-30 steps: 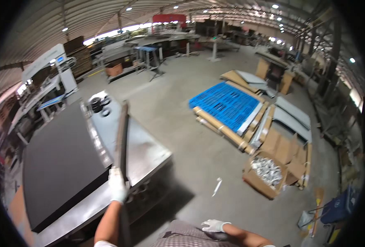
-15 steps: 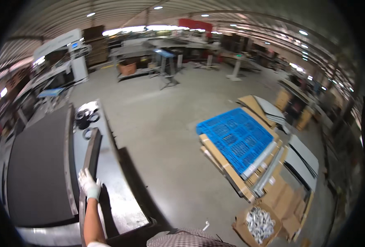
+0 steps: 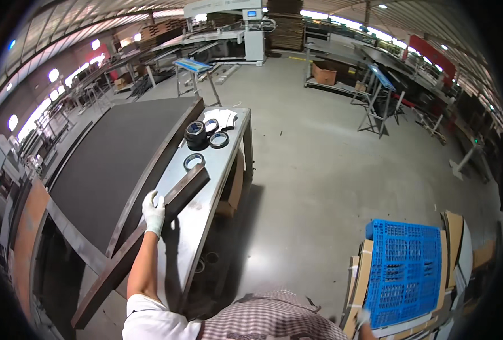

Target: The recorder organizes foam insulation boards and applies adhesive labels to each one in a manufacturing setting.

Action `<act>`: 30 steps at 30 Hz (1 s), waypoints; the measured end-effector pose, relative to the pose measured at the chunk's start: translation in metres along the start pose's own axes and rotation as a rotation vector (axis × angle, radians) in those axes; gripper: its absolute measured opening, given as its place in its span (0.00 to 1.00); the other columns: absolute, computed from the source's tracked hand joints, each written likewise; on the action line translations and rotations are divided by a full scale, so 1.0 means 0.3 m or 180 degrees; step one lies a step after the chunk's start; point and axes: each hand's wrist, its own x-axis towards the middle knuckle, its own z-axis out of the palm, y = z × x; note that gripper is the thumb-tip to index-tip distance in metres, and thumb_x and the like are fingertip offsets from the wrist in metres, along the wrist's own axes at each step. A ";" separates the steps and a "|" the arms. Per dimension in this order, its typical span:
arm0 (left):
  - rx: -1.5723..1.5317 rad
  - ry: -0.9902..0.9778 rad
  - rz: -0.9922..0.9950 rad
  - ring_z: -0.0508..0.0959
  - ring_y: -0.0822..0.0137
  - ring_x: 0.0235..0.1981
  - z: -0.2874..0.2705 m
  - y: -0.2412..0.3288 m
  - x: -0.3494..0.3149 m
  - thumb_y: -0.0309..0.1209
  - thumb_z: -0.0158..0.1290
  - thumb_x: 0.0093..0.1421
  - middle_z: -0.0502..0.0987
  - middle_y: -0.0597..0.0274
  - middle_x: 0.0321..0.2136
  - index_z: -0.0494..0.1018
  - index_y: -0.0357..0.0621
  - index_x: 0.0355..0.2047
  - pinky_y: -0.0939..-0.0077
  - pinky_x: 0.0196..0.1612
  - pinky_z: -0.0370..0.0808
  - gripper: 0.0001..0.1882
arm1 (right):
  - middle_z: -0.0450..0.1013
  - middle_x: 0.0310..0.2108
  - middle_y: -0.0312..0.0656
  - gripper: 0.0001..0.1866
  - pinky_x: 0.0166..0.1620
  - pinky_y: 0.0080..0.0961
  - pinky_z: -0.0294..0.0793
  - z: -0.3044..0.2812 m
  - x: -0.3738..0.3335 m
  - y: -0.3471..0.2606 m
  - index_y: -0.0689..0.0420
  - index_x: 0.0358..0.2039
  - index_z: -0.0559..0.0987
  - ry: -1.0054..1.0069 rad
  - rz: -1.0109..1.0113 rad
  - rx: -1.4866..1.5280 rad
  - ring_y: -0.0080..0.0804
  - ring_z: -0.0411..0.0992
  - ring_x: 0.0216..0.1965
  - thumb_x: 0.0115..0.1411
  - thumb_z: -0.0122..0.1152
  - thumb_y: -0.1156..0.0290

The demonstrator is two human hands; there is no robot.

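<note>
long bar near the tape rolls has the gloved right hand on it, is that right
Not quite: the head view shows the gloved left hand on the long bar. The bar is indeed near the tape rolls.

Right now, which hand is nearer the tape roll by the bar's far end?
Left. Left hand is on the metal bar, short of the tape roll; right hand, blurred, is far to the roll's right.

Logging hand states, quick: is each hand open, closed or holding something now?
Left hand: on the long metal bar, fingers partly curled; firm grip cannot be told.
Right hand: blurred near the lower edge; open or closed cannot be told.
</note>
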 end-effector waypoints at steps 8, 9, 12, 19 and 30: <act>-0.1465 -0.0597 0.0027 0.76 0.66 0.46 0.375 0.529 0.302 0.35 0.58 0.59 0.76 0.54 0.47 0.70 0.38 0.54 0.73 0.51 0.72 0.25 | 0.78 0.30 0.42 0.15 0.37 0.24 0.74 -1.133 1.278 -1.486 0.63 0.44 0.78 -0.0563 -0.0842 0.3812 0.27 0.74 0.30 0.61 0.52 0.68; -0.1441 -0.0652 -0.0040 0.77 0.64 0.47 0.477 0.530 0.392 0.35 0.59 0.58 0.76 0.53 0.48 0.69 0.39 0.55 0.72 0.51 0.72 0.26 | 0.77 0.31 0.40 0.15 0.38 0.23 0.74 -1.205 1.280 -1.634 0.63 0.45 0.78 -0.0677 -0.1195 0.3577 0.26 0.74 0.31 0.61 0.53 0.68; -0.1075 -0.0446 0.0009 0.76 0.55 0.50 0.776 0.511 0.653 0.34 0.58 0.56 0.75 0.44 0.47 0.69 0.36 0.53 0.67 0.52 0.71 0.26 | 0.76 0.44 0.46 0.18 0.50 0.26 0.72 -1.272 1.295 -1.916 0.62 0.49 0.76 -0.1176 -0.2372 0.2320 0.32 0.75 0.43 0.61 0.56 0.66; 0.2048 -0.0990 -0.0475 0.73 0.48 0.50 1.012 0.473 0.948 0.50 0.61 0.45 0.75 0.46 0.45 0.71 0.37 0.47 0.60 0.54 0.69 0.35 | 0.76 0.23 0.45 0.17 0.33 0.32 0.73 -0.949 1.559 -1.769 0.61 0.31 0.80 -0.2074 -0.1913 0.1418 0.31 0.72 0.26 0.57 0.52 0.59; 0.3257 -0.1628 -0.0792 0.67 0.51 0.59 1.047 0.531 0.973 0.41 0.52 0.55 0.74 0.44 0.48 0.73 0.41 0.46 0.47 0.66 0.51 0.21 | 0.77 0.22 0.51 0.17 0.34 0.44 0.74 -0.757 2.757 -2.086 0.56 0.21 0.81 -0.1689 -0.4539 -0.1767 0.43 0.77 0.28 0.55 0.52 0.58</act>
